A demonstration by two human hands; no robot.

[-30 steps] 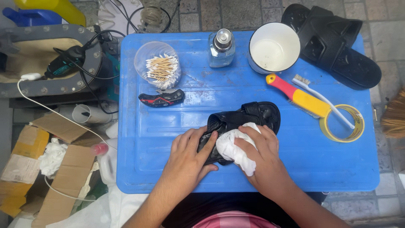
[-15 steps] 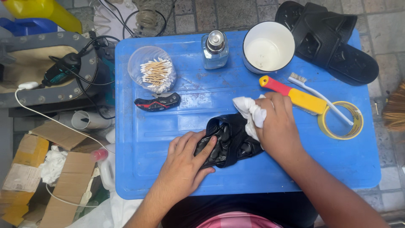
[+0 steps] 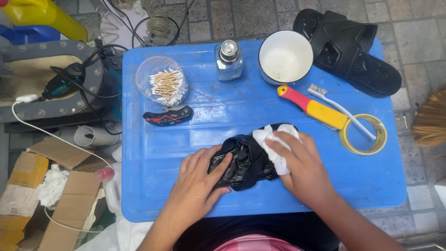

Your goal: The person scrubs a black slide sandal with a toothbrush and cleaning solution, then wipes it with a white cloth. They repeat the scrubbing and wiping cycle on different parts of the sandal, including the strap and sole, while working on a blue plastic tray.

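Left hand lies open, pinning the black sandal; right hand grips a white cloth; the sandal looks light, rubbery, flexible, best held by its edges.

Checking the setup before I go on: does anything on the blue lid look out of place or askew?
One thing: the second sandal hangs off the blue lid's far right corner. Nothing looks spilled or broken.

Left hand: palm down, fingers spread and pressed flat, forearm entering from lower left. Right hand: palm down, fingers curled closed, forearm entering from lower right.
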